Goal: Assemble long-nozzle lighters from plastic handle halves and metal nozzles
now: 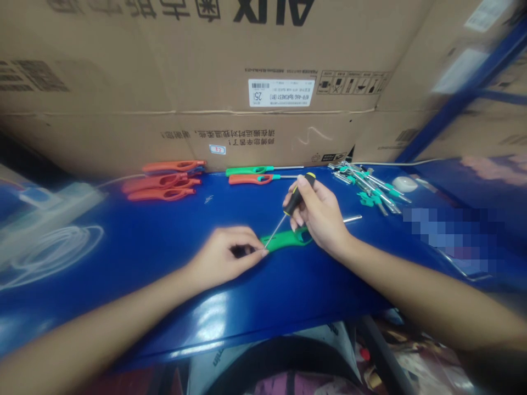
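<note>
Left hand (222,253) pinched nearly closed, thumb and fingers on the left end of the green lighter body (284,240). Right hand (323,214) curled around the black-and-yellow handle of a screwdriver (293,202), thumb up near the butt end. Shaft slants down-left, tip at the body's left end, right by the left thumb; can't tell if it's seated in anything. Body lies flat mid-tabletop (296,296), between front and back edges, ring end toward the right hand. Metal tube (353,219) pokes out past that hand; its joint is hidden. Back edge, left to right: pile of orange lighter bodies (158,194); one green lighter (242,171) with tube, just behind an orange lighter (242,179) with tube; then a loose heap of metal tubes with teal fittings (373,186), white round object (404,184) beside it. Toward the left edge: coiled white cable (61,253) and a blurred white power strip (53,207). Cardboard (135,71) stands behind the back edge, its print upside down.
</note>
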